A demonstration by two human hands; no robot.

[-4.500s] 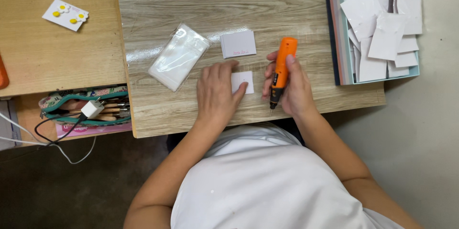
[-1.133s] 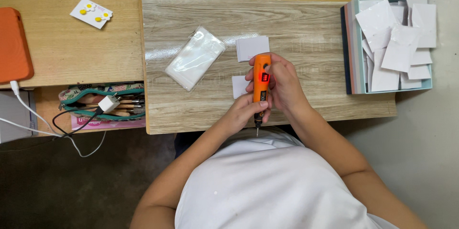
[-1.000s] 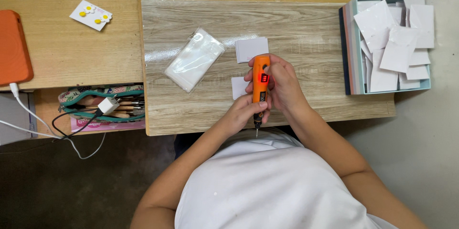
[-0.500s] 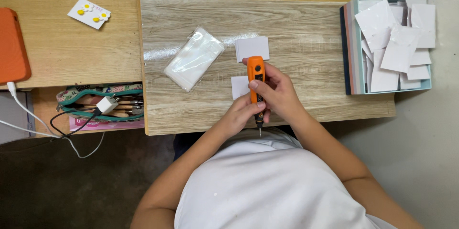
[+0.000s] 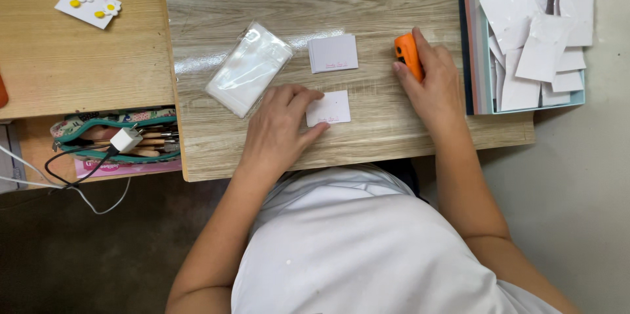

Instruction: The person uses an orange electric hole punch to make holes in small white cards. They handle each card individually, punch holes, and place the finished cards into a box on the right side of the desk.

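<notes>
The tool (image 5: 408, 55) is an orange, pen-shaped body. It lies on the board (image 5: 394, 12) right of centre in the frame, just left of the box (image 5: 474, 45). Its long axis runs from upper left to lower right at a slight tilt from vertical. The upper end is rounded and points toward the top edge of the frame. The lower end is hidden under the right hand (image 5: 433, 87), so its tip cannot be seen.

The right hand lies over the tool. The thumb rests along the tool's left side and the fingers curl over its right side, closed around the body.

The left hand (image 5: 279, 127) lies flat on the board at frame centre. Its fingers are spread narrow and hold nothing. The fingertips touch the left edge of the card (image 5: 328, 108), a small white rectangle with its long axis roughly horizontal.

A stack (image 5: 333, 53) of like cards lies above the card, apart from it. A clear bag (image 5: 249, 68) lies left of the stack, tilted.

The box at the upper right holds loose white cards. A pouch (image 5: 98, 137) with a white plug (image 5: 125, 139) on it sits at the left edge, below the table.
</notes>
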